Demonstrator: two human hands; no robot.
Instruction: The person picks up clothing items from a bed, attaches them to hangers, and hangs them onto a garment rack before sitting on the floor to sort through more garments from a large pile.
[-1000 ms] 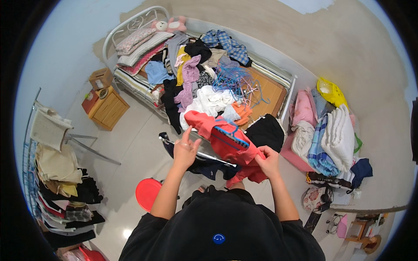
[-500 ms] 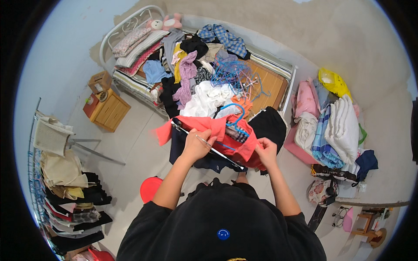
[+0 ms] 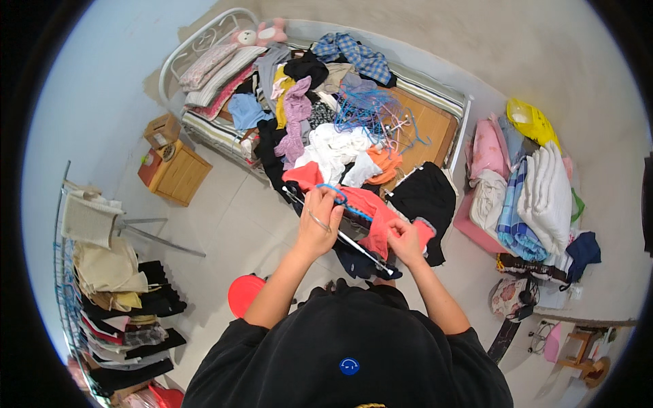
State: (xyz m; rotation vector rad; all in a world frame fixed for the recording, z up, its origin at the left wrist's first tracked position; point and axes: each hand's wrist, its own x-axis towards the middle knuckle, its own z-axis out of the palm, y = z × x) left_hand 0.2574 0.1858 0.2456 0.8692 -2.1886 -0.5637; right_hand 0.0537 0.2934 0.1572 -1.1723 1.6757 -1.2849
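Gripping a red garment [image 3: 371, 216], both the left hand [image 3: 318, 221] and right hand [image 3: 406, 241] have fingers clamped on it.

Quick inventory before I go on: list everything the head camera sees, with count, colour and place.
red garment: one, red with blue trim, held in both hands over the bed's near edge
hanger: one, dark bar with a blue hook, at the garment
bed: one, white metal frame, centre top
loose clothes: a heap, mixed colours, on the bed
blue hangers: a tangle, blue, on the bed
plush toy: one, pink, at the bed's head
wooden cabinet: one, light brown, left of the bed
clothes rack: one, full of hung garments, far left
folded bedding: a pile, pink, blue and white, right
red stool: one, red, by the person's left side
left hand: grips the hanger
right hand: pinches the garment
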